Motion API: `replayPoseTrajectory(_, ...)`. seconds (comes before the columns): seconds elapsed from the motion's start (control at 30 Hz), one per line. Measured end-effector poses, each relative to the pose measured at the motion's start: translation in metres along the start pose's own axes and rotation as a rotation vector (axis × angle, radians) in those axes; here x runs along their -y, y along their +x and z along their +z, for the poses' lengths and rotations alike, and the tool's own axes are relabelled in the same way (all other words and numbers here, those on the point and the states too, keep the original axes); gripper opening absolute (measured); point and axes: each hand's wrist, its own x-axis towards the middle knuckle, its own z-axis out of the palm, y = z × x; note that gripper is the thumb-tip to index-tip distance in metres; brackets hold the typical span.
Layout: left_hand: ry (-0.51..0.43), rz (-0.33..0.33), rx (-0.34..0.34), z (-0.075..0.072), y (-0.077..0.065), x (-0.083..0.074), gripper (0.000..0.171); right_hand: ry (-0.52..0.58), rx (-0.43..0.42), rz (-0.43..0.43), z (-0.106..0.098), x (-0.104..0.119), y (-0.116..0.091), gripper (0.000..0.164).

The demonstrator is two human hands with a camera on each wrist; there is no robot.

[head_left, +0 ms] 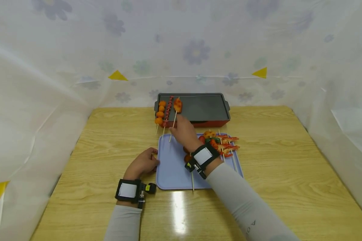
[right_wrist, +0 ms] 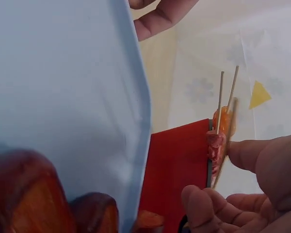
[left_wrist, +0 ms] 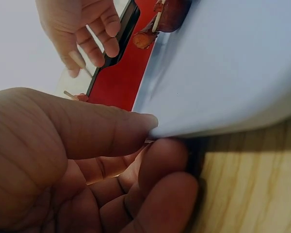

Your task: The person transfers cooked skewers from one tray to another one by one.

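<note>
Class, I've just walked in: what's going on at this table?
A person's left hand pinches the edge of a bluish tray. Their right hand is at the stick of a browned skewer over the griddle, beside an orange-ball skewer and a thin red one. Shrimp skewers and others lie on the tray.

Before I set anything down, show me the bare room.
Free: the griddle to the right of its three skewers; the near-left part of the tray, beside the left hand; the table right of both. Crowded: the griddle's left end, with the right hand close by, and the tray's right side, under shrimp skewers.
</note>
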Motion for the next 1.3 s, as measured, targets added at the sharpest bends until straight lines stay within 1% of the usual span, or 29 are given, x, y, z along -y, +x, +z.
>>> replayPoseTrajectory(0.07,0.003,0.009,-0.003,0.0,0.0,0.0,0.038,0.068,-0.019,0.018,0.002,-0.001,-0.001,0.044)
replayPoseTrajectory(0.23,0.002,0.014,-0.002,0.0,0.0,0.0,0.038,0.242,-0.058,0.075,0.008,-0.009,-0.001,0.044)
replayPoseTrajectory(0.3,-0.003,0.011,0.0,0.0,0.0,0.0,0.038,0.305,-0.076,0.091,0.009,-0.011,0.0,0.039)
replayPoseTrajectory(0.43,-0.007,0.01,0.002,-0.002,-0.001,-0.001,0.038,0.413,-0.076,0.135,0.007,-0.01,0.0,0.027)
replayPoseTrajectory(0.57,-0.006,0.013,0.002,-0.004,-0.002,-0.002,0.038,0.475,-0.032,0.208,0.006,-0.008,-0.002,0.025)
replayPoseTrajectory(0.73,-0.004,0.01,-0.006,-0.005,-0.003,-0.001,0.038,0.604,0.056,0.3,0.009,-0.008,-0.003,0.027)
replayPoseTrajectory(0.8,-0.008,0.005,-0.008,-0.005,-0.003,-0.002,0.038,0.637,0.082,0.314,0.01,-0.009,-0.003,0.029)
replayPoseTrajectory(0.87,-0.016,0.008,-0.004,-0.005,-0.003,-0.001,0.038,0.634,0.104,0.316,0.011,-0.011,-0.004,0.032)
replayPoseTrajectory(1.03,-0.027,0.023,-0.002,-0.003,-0.002,-0.002,0.04,0.591,0.145,0.277,0.008,-0.015,-0.003,0.04)
replayPoseTrajectory(1.17,-0.018,0.023,-0.004,-0.002,-0.001,-0.001,0.039,0.591,0.169,0.251,0.003,-0.019,-0.005,0.039)
replayPoseTrajectory(1.23,-0.015,0.028,-0.003,-0.001,0.0,0.0,0.039,0.582,0.168,0.227,0.0,-0.023,-0.009,0.038)
replayPoseTrajectory(1.3,-0.013,0.032,0.001,0.0,0.0,0.002,0.038,0.557,0.158,0.185,-0.003,-0.027,-0.014,0.036)
